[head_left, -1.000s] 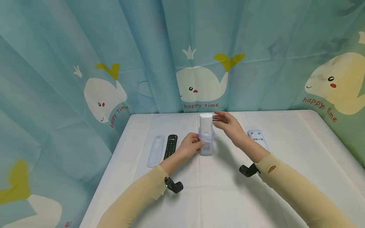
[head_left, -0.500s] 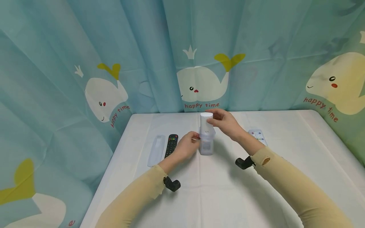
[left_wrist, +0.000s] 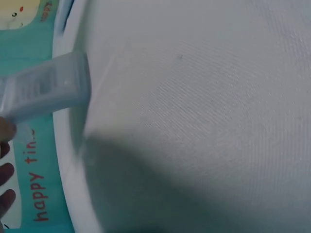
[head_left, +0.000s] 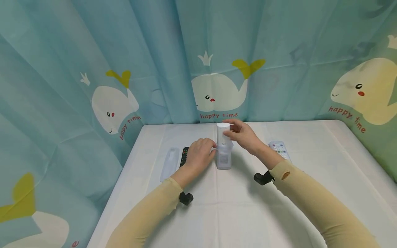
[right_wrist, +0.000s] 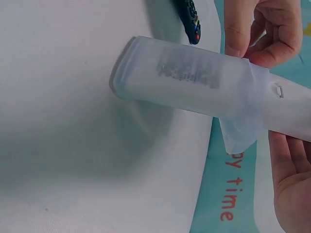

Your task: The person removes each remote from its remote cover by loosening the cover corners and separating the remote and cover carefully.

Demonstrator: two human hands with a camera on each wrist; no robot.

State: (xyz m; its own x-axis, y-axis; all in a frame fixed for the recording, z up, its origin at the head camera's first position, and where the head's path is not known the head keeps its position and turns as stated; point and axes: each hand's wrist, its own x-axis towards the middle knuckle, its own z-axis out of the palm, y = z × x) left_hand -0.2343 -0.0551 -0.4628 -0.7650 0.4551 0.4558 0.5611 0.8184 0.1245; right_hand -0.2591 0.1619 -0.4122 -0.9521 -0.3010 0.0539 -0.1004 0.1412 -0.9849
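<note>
A white remote control (head_left: 220,137) stands upright at the back middle of the table, its lower part inside a translucent silicone sleeve (head_left: 224,161). The sleeve's upper edge is folded back, with a flap hanging out in the right wrist view. My right hand (head_left: 245,137) grips the remote's bare upper end, thumb in front and fingers behind. On the other side, my left hand (head_left: 200,155) pinches the sleeve's folded edge between thumb and curled index finger. In the left wrist view the sleeved end (left_wrist: 51,85) juts in from the left, above the fingers (left_wrist: 6,171).
Left of the hands lie a black remote control (head_left: 184,155), partly covered by the left hand, and a long translucent cover (head_left: 170,164). Another remote in a clear sleeve (head_left: 279,148) lies behind the right forearm. A whale-print curtain (head_left: 173,69) hangs beyond the white table (head_left: 235,213).
My right hand has come in from the right and taken hold of the remote's upper end. The left thumb has moved off the sleeve's front to its left edge, and the left hand has risen slightly.
</note>
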